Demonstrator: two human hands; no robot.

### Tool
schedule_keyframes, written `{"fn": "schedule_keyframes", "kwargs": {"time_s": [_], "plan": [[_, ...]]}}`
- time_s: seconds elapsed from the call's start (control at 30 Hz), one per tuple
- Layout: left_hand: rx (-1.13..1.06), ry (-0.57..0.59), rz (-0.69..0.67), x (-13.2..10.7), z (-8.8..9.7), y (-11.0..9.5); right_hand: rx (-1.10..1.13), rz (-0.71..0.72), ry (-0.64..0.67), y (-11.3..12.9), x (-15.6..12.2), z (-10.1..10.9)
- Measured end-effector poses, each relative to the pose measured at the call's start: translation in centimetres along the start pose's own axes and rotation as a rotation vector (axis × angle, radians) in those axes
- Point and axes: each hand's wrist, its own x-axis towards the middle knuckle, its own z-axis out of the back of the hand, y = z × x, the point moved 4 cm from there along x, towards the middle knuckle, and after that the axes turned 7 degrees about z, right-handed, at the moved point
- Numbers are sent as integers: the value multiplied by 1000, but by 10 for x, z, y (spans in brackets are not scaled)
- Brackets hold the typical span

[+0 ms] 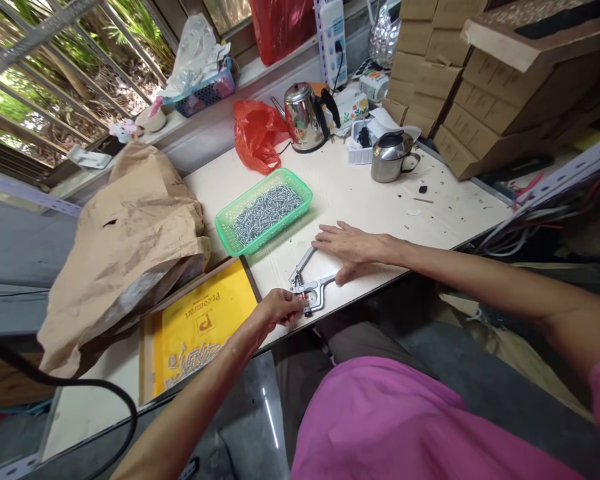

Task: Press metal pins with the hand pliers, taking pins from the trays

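A small metal hand press [307, 287] sits at the near edge of the white table [380, 193]. My left hand [279, 310] is pinched at the press's jaw, fingers closed on a tiny part I cannot make out. My right hand [347, 248] lies flat over the press's handle, fingers stretched out. A green basket [263, 210] full of small silvery metal pieces stands just beyond the press. To the left, a yellow-lined box [200, 327] holds several similar pieces.
A crumpled brown paper sack [125, 247] fills the left. At the back stand a steel kettle [305, 119], a steel pot [391, 157], a red plastic bag [255, 133] and stacked cardboard boxes [460, 87]. Wires [525, 227] hang at the right edge.
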Motion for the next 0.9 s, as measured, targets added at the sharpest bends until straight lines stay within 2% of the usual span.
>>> {"fn": "schedule_keyframes", "kwargs": {"time_s": [0.17, 0.37, 0.4, 0.47, 0.53, 0.6, 0.67, 0.73, 0.9], "plan": [[-50, -25, 11, -2, -3, 1, -62, -49, -6, 11, -1, 8], [-13, -93, -10, -11, -6, 4, -74, -80, -63, 17, -11, 2], [46, -145, -24, -14, -5, 5, -67, -89, -72, 17, -13, 2], [219, -345, -106, -22, -4, 3, -64, -98, -79, 19, -16, 1], [410, -593, -281, -32, -7, -6, -72, -87, -78, 23, -18, 1], [587, -743, -495, -37, -17, -19, -83, -78, -74, 28, -19, 0], [757, -768, -658, -33, -31, -34, -86, -81, -69, 31, -20, -1], [906, -741, -735, -24, -41, -48, -74, -96, -69, 33, -21, -2], [1129, -641, -731, -8, -45, -68, 24, -134, -42, 33, -31, 4]]}}
